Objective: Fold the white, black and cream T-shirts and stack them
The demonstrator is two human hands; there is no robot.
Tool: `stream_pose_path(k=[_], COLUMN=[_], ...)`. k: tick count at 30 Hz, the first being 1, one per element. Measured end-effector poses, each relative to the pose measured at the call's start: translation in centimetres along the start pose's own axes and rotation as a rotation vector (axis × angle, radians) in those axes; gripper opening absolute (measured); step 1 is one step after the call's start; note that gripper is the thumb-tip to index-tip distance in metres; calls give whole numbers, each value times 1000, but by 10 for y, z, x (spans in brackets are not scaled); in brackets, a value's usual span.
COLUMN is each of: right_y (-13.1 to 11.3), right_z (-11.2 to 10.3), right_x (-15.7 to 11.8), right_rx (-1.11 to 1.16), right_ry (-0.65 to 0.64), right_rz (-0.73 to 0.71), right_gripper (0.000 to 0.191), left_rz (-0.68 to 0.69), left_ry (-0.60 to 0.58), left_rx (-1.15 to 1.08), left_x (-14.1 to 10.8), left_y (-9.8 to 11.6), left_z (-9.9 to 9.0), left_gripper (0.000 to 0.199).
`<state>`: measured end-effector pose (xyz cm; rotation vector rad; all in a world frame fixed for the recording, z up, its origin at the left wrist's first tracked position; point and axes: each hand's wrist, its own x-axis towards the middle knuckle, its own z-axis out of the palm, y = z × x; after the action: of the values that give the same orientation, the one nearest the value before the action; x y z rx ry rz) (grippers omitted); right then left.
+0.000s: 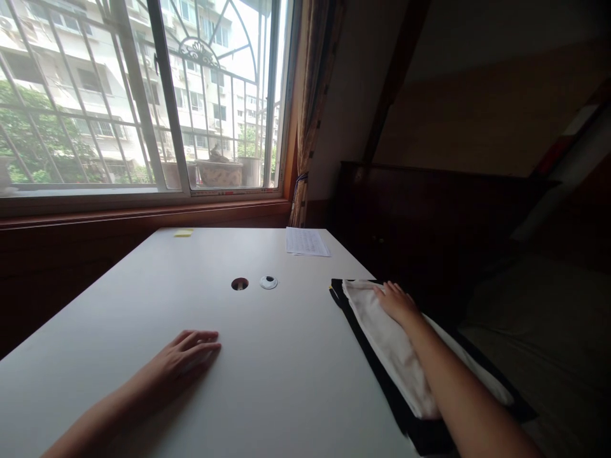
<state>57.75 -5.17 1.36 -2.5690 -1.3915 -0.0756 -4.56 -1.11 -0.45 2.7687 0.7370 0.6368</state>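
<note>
My left hand (191,353) rests on the white table (286,381), left of the middle, its fingers spread a little and nothing in them. At the table's right edge lies a folded white cloth (382,337) on top of a black cloth (356,318). My right hand (396,300) lies on the far end of the white cloth, palm down, with the fingers slightly apart. The forearm covers part of both cloths.
Printed sheets of paper (307,242) and a yellow note (183,233) lie along the far edge. A round hole (239,284) and a small round cover (268,282) are near the table's middle. Beyond are a barred window and a curtain (305,114).
</note>
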Motion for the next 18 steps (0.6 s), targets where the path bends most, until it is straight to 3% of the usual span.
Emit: stream_pose_path(k=[4,8,14,18], right_y=[5,1,-4,-13], right_z=[7,3,9,8], right_x=[0,-3,-4,-13], right_rx=[-36,-62,-100,-113], right_ry=[47,102,-51,-48], right_rz=[15,-76,-121,-150], right_gripper=[71,69,73,75], left_rz=[-3,1,-21,-42], left_ry=[-10,-11,-34,-55], left_rx=[-8,-7,-10,-6], left_x=[0,0,-1,-1], left_y=[2,3,3,2], left_z=[-2,-2,-1,0], left_gripper=[36,37,36,35])
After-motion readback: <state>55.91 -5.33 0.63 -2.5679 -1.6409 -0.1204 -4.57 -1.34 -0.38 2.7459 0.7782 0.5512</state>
